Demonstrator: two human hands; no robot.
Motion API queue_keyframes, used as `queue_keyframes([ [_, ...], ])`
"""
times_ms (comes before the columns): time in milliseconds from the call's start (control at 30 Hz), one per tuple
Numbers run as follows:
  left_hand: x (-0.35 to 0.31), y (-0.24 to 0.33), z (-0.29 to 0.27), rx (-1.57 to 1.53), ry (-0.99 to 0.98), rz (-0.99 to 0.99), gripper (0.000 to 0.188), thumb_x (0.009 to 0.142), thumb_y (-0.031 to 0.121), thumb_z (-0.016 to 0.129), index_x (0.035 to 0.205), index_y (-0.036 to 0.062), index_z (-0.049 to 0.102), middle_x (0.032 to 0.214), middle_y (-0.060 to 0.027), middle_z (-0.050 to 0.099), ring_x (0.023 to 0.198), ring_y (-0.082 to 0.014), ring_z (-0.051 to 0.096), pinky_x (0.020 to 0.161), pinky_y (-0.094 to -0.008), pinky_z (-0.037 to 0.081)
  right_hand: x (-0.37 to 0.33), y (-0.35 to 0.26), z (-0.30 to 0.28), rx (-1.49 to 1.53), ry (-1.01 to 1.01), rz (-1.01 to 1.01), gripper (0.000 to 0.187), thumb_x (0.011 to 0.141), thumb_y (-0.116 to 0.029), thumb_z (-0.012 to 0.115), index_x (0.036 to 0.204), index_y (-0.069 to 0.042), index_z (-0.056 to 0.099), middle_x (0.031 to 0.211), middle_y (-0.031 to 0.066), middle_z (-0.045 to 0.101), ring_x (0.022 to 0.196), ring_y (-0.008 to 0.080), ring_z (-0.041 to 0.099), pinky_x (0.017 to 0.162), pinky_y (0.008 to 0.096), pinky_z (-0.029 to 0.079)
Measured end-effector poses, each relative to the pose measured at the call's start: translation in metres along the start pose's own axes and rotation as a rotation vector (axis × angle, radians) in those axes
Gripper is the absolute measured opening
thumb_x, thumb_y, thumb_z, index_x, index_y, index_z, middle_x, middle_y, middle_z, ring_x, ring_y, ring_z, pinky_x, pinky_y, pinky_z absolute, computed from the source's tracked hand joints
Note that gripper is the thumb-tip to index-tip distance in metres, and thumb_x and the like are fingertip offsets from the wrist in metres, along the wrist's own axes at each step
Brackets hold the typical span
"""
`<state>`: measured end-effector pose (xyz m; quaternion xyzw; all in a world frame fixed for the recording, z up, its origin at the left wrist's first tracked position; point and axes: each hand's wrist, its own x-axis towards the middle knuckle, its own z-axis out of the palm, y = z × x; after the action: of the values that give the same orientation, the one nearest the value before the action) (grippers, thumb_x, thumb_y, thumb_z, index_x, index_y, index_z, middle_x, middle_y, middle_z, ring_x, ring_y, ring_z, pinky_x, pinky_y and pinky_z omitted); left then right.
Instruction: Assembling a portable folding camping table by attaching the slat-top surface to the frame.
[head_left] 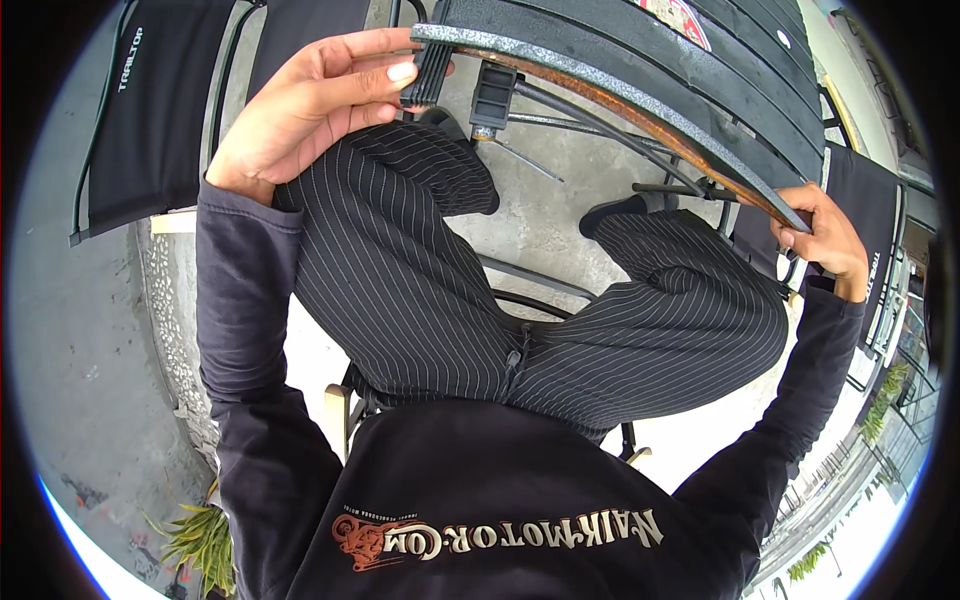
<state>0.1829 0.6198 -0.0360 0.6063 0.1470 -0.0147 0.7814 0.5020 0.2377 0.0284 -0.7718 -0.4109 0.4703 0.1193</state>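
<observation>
A black slatted table stands before my knees. A long speckled grey strip with a rusty brown underside runs along its near side and appears to be its edge. My left hand pinches a black ridged end piece at the strip's left end, thumb in front and fingers partly hidden behind. At the other end my right hand is closed round the corner, fingers over the top and thumb below. Under the table hang a black plastic bracket and thin dark leg bars.
My knees in pinstriped trousers are spread under the near side. Black folding chairs stand at the left, and another chair at the right. The floor is grey concrete. A green plant grows at the lower left.
</observation>
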Motion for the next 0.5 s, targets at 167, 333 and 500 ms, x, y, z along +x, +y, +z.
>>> queue_keyframes([
  [167,0.001,-0.001,-0.003,0.052,0.017,-0.005,0.041,0.097,0.010,0.056,0.136,0.0012,0.048,0.115,-0.0092,0.065,0.082,-0.0037,0.063,0.074,-0.0154,0.056,-0.014,-0.023,0.007,-0.057,0.041,0.050,0.062,0.058,-0.008,0.061,0.119,0.004,0.063,0.063,0.0010,0.048,0.054,0.0048,0.037,0.049,0.0232,0.030],
  [333,0.000,-0.001,-0.008,-0.113,-0.038,0.012,0.041,0.097,0.008,0.054,0.137,0.0006,0.047,0.110,-0.0059,0.066,0.077,-0.0038,0.062,0.074,-0.0161,0.057,-0.014,-0.023,0.025,-0.184,0.263,-0.183,0.061,0.056,-0.007,0.061,0.117,0.003,0.064,0.072,0.0099,0.060,0.059,0.0105,0.052,0.057,0.0233,0.041],
  [500,-0.002,0.003,0.003,-0.090,0.049,-0.020,0.039,0.098,0.010,0.053,0.136,0.0004,0.048,0.105,-0.0037,0.066,0.079,-0.0047,0.063,0.077,-0.0182,0.058,-0.017,-0.033,0.034,-0.281,0.435,-0.266,0.064,0.051,-0.008,0.060,0.114,0.001,0.065,0.075,0.0148,0.061,0.063,0.0211,0.059,0.063,0.0258,0.044],
])
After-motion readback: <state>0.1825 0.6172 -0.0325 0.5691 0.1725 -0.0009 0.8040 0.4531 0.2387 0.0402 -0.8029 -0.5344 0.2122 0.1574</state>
